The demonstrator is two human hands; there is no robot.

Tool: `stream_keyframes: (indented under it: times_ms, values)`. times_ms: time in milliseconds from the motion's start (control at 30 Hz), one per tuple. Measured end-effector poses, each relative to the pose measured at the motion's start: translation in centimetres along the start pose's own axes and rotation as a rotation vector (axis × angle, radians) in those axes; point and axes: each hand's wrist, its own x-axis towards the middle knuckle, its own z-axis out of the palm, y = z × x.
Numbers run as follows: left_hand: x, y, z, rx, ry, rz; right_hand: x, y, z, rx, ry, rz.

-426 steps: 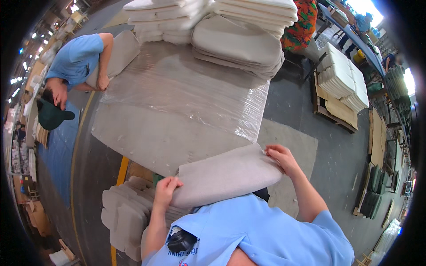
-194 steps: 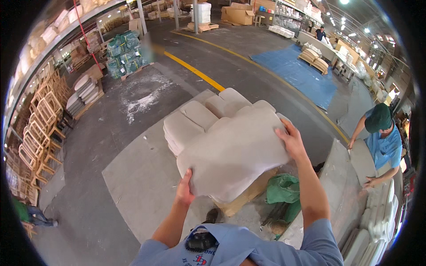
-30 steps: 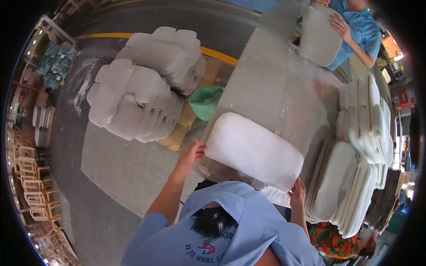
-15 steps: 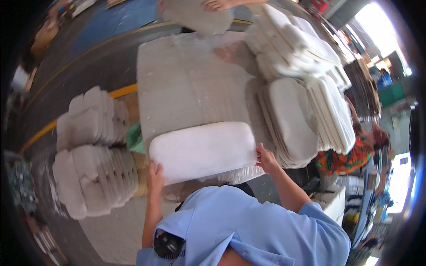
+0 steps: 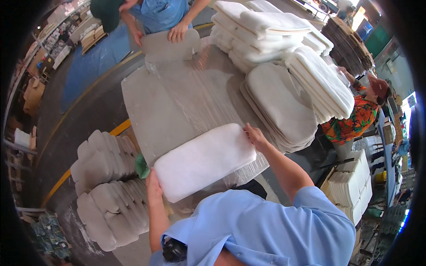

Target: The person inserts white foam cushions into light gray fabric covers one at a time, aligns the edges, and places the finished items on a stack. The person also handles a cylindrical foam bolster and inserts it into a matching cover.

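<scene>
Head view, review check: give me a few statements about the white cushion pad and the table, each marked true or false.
1. Both hands, left hand and right hand, grip the white cushion pad at its ends. True.
2. The pad lies on the floor. False: it is at the near edge of the plastic-covered table.
3. A co-worker's hand rests on a grey pad at the far end. True.
4. The table's right side is bare. False: stacks of pads sit there.

Far end of your table: co-worker's hands [image 5: 177,33] on grey pad [image 5: 171,44].
Your right: stacked white cushions [image 5: 284,53], person in floral shirt [image 5: 355,119].
Your left: floor stacks [image 5: 106,181].
</scene>
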Motion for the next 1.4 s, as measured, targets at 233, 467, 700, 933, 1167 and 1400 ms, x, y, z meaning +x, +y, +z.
stream_keyframes:
  times_ms: [233, 467, 700, 933, 1167, 1400]
  values:
    - [-6.4, 2.6, -1.4, -0.096, 0.055, 0.215, -6.2, -3.3, 1.6, 0.328, 0.041, -0.215]
    - [-8.8, -0.6, -0.2, -0.092, 0.04, 0.272, -8.1, 0.7, 0.1, 0.404, -0.003, -0.289]
    - [-11.8, 6.1, 4.7, 0.666, 0.107, 0.821, -6.1, 0.4, 0.6, 0.407, 0.066, -0.297]
    - [-15.9, 5.2, 17.5, 1.329, -0.498, 1.347, -5.6, 0.1, 0.3, 0.34, 0.089, -0.289]
    - [-14.1, 2.7, 17.7, 1.646, -0.394, 1.036, -8.0, -4.3, -3.9, -0.329, 0.385, -0.528]
    - [-13.9, 1.9, 18.4, 1.627, -0.392, 1.123, -4.2, -8.1, -8.6, -0.995, 0.63, -0.532]
